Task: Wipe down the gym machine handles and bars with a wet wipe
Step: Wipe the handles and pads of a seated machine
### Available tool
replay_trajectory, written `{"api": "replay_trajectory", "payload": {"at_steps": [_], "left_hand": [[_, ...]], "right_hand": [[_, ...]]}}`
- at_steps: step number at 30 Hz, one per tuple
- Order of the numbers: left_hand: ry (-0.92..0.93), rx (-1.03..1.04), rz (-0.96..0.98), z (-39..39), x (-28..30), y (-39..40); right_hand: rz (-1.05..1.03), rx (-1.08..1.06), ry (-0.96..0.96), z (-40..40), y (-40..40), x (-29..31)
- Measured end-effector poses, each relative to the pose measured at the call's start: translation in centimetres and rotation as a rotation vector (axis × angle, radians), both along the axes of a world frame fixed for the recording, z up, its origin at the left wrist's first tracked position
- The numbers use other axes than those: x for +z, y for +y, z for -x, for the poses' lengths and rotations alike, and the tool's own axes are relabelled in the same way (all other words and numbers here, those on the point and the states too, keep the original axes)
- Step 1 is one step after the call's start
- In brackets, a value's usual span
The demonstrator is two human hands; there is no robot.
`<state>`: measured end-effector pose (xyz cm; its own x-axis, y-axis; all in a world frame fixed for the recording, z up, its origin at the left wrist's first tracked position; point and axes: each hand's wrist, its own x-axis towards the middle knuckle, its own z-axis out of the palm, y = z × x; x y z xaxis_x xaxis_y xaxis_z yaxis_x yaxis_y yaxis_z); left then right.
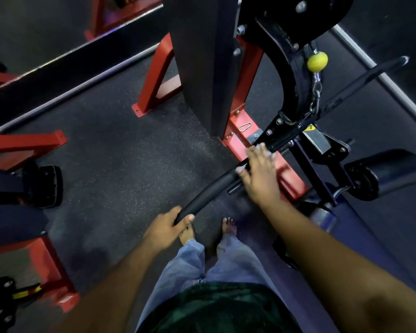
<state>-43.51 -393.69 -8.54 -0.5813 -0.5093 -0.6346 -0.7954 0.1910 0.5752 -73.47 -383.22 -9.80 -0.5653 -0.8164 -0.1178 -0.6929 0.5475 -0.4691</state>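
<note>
Head view, only one available. Left hand grips the near end of the black padded bar handle, fingers and thumb curled round it. Right hand lies across the same bar further up, where the foam sleeve ends and bare metal starts; fingers spread, mostly straight, pressing down over the bar. Hand is motion-blurred.

Wet wipe: can't confirm. A pale sliver shows at the right fingertips and near the thumb, could be wipe or fingernails; too blurred to tell. If it's there, it's under the palm, hidden.

Bar runs diagonally from lower left up toward the machine's pivot bracket. Its far half reappears beyond the bracket, heading upper right, thin, dark and low-contrast against the floor.

Red frame base sits under the right hand, a silver carabiner lying on it. Yellow ball stop hangs on the cable above a chain. Black roller pad at right, partly cut by the bracket.

Dark upright panel blocks whatever is behind it. Top of the machine is cropped by the frame edge. Other red frames at left are cut off. Bare feet on speckled rubber floor; the left foot mostly hidden behind the left hand.
</note>
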Motion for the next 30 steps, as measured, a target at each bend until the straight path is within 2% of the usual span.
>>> {"api": "replay_trajectory", "payload": {"at_steps": [3, 5, 8, 10, 12, 18, 21, 23, 25, 27, 30], "left_hand": [[0.007, -0.017, 0.030, -0.3, 0.0, 0.3], [0.002, -0.043, 0.051, -0.3, 0.0, 0.3], [0.011, -0.052, 0.064, -0.4, 0.0, 0.1], [0.025, -0.065, 0.067, -0.5, 0.1, 0.1], [0.034, -0.069, 0.073, -0.7, 0.0, 0.2], [0.038, -0.086, 0.058, -1.0, -0.1, -0.1], [0.041, -0.081, 0.064, -1.0, -0.1, -0.1], [0.041, -0.086, 0.086, -1.0, 0.1, -0.2], [0.043, -0.091, 0.095, -0.9, 0.2, -0.2], [0.035, -0.092, 0.101, -1.0, 0.5, -0.1], [0.021, -0.071, 0.108, -0.5, 0.7, 0.2]], "right_hand": [[0.026, 0.197, -0.015, -5.7, 1.2, 0.2], [-0.006, 0.265, 0.056, -6.1, 1.3, 0.1], [-0.107, 0.136, 0.166, -2.4, 0.2, 0.2], [-0.130, -0.015, 0.140, -0.1, -0.6, 0.7], [-0.112, -0.079, 0.084, -0.5, -1.2, 1.2], [-0.022, 0.196, 0.033, -10.7, 0.0, 1.2], [-0.050, 0.307, 0.136, -9.4, 0.1, 1.4], [-0.095, 0.231, 0.184, -6.3, -0.2, 1.4], [-0.101, 0.023, 0.128, -3.2, -0.4, 1.3], [-0.009, -0.131, -0.005, -2.3, -0.8, 0.8], [0.221, -0.371, -0.247, -5.7, -2.2, 0.0]]}}
